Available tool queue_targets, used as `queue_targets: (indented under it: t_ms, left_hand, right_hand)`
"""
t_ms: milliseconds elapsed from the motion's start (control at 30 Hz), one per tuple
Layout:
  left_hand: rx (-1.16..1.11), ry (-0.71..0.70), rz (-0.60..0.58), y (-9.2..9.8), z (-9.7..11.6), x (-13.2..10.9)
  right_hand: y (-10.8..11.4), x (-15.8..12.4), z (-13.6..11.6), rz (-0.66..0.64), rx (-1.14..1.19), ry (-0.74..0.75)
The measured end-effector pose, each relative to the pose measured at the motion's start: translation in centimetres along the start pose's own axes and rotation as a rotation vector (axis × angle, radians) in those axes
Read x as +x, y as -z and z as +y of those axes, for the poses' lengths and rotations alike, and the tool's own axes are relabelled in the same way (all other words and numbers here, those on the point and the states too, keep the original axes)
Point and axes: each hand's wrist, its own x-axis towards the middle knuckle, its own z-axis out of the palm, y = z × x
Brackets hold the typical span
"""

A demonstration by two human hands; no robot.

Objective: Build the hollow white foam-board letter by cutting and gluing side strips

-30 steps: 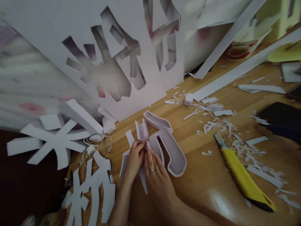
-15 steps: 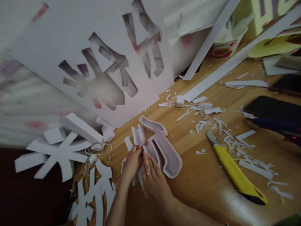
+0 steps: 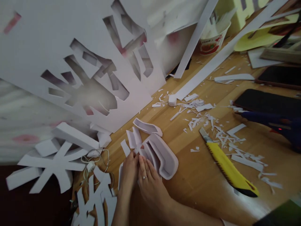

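Close together at the near end of a hollow white foam-board piece (image 3: 148,150), both my hands press on its thin side wall. My left hand (image 3: 129,168) has its fingers pinched at that end. My right hand (image 3: 152,183), with a ring on one finger, lies along the wall with its fingers straight and together. Its fingers hide part of the piece. Touching the right side of this piece is a bigger, rounded hollow white piece (image 3: 169,158). Beyond them lie a curved hollow piece (image 3: 148,127) and a folded white strip (image 3: 134,138).
A yellow utility knife (image 3: 229,168) lies at right among white scraps (image 3: 218,130). Farther right is a blue glue gun (image 3: 265,118) with a red light, beside a dark phone (image 3: 268,102). A white cut-out board (image 3: 131,106) leans behind. White foam characters (image 3: 55,160) and a cable are at left.
The camera view has turned, so most of the scene sits farther left. My hands stay on the same foam piece, with the fingers shifted slightly along its near end.
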Motion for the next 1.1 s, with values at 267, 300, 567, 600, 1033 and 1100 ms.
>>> queue_targets:
  t_ms: [267, 300, 567, 600, 1033, 1100]
  left_hand:
    - [0.037, -0.010, -0.060, 0.3, -0.3, -0.5]
    - [0.036, 0.014, -0.057, 0.3, -0.2, -0.5]
    - [0.021, -0.035, -0.052, 0.6, -0.2, -0.8]
    - [0.016, -0.058, -0.049, 0.7, -0.3, -0.8]
    - [0.166, -0.060, -0.063, 1.7, 0.5, -0.3]
    - [0.190, -0.093, -0.076, 2.2, 0.7, -0.2]
  right_hand:
    - [0.3, 0.1, 0.1, -0.039, 0.009, 0.007]
    - [0.3, 0.1, 0.1, -0.034, 0.012, 0.006]
    - [-0.2, 0.0, 0.0, 0.026, 0.003, -0.013]
    - [-0.3, 0.1, 0.0, 0.035, 0.004, -0.018]
    - [-0.7, -0.3, 0.3, -0.010, 0.046, 0.022]
    - [-0.7, -0.3, 0.2, 0.001, 0.047, 0.022]
